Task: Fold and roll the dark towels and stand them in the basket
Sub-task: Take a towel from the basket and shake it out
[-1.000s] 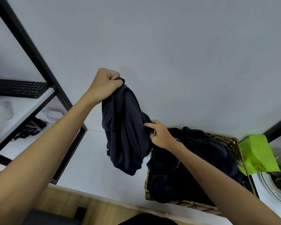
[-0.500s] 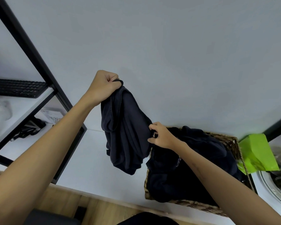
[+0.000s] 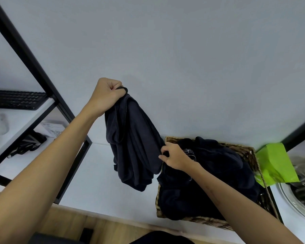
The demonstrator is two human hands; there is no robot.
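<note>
A dark navy towel (image 3: 132,145) hangs crumpled in the air over the white surface. My left hand (image 3: 106,94) grips its top corner in a fist, held high. My right hand (image 3: 174,156) pinches the towel's right edge lower down, just over the left rim of the wicker basket (image 3: 245,150). More dark towels (image 3: 213,176) lie heaped loosely inside the basket.
A black metal shelf frame (image 3: 33,62) stands at the left with a black keyboard (image 3: 16,99) on its white shelf. A bright green bag (image 3: 276,164) sits right of the basket, beside a washing machine drum (image 3: 299,189). Wooden floor shows below.
My right hand has slid down and right along the towel's edge toward the basket rim. My left hand has stayed high with the corner.
</note>
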